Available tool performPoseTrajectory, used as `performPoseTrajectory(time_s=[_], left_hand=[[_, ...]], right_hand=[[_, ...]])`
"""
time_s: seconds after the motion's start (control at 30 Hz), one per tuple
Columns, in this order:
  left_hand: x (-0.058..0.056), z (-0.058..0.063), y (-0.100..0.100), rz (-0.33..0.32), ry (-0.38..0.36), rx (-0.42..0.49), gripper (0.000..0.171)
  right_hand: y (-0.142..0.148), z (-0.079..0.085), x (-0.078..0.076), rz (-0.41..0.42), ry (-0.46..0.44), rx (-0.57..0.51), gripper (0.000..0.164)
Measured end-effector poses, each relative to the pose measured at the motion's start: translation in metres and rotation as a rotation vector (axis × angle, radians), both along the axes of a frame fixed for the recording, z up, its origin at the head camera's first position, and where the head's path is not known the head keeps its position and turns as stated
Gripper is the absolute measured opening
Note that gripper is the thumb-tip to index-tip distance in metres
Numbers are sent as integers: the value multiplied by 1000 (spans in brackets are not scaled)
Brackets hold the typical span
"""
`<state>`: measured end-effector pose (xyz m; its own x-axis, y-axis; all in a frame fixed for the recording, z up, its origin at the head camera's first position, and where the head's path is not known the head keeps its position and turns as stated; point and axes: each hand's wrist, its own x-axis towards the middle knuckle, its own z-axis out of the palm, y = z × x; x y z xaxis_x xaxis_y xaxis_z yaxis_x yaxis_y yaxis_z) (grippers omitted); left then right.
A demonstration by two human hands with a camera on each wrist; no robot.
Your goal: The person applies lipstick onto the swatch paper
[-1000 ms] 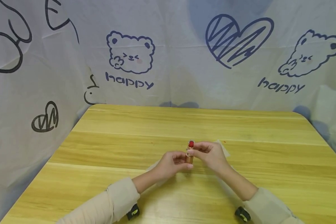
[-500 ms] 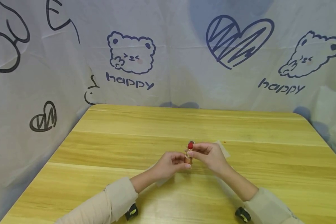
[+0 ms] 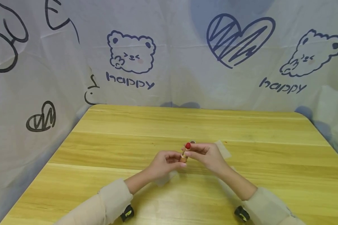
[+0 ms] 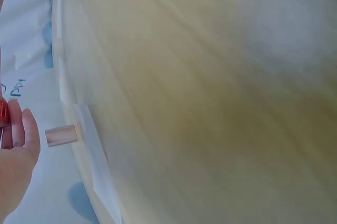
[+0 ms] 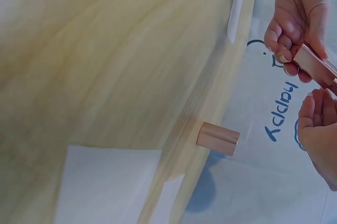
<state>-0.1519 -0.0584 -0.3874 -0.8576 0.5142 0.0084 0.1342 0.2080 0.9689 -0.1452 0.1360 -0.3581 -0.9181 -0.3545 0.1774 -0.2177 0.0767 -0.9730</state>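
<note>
Between both hands is a lipstick (image 3: 183,158) with a copper-coloured base and a red tip, tilted slightly to the right in the head view. My left hand (image 3: 161,165) pinches the base between thumb and fingers. Higher up, my right hand (image 3: 209,157) pinches the tube just below the red tip. In the right wrist view the shiny copper base (image 5: 314,66) shows in the left hand's fingers. Behind the hands a copper cap (image 5: 218,139) stands upright on the table, mostly hidden by the right hand in the head view.
White paper pieces lie on the wooden table (image 3: 115,125): one sheet (image 3: 223,149) beyond the right hand, another (image 3: 166,178) by the left wrist, and more under the right forearm. A white cloth (image 3: 180,65) with drawings hangs behind and beside the table.
Both hands have shifted slightly left with the lipstick, which now leans. Its red tip has come away from in front of the cap, whose top shows behind the right hand's fingers.
</note>
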Motion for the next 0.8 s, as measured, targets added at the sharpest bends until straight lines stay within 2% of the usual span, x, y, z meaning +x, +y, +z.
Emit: performPoseTrajectory(time_s=[0.2,0.3,0.5,0.67,0.8], left_hand=[[-2,0,-14,50,-28,6,29],[-3,0,-21,69,-22,16,28],[-4,2,-39,105,5,19,28],[-2,0,-55,165,24,-27,29],[-1,-2,-66,178,47,-62,30]], right_hand=[[-4,-3,-1,-16,-26,87,35],[-6,-8,0,-22,-3,149,33],[-13,-20,5,-35,81,277,33],[-20,-34,13,-4,208,406,37],[-25,-39,15,12,300,451,37]])
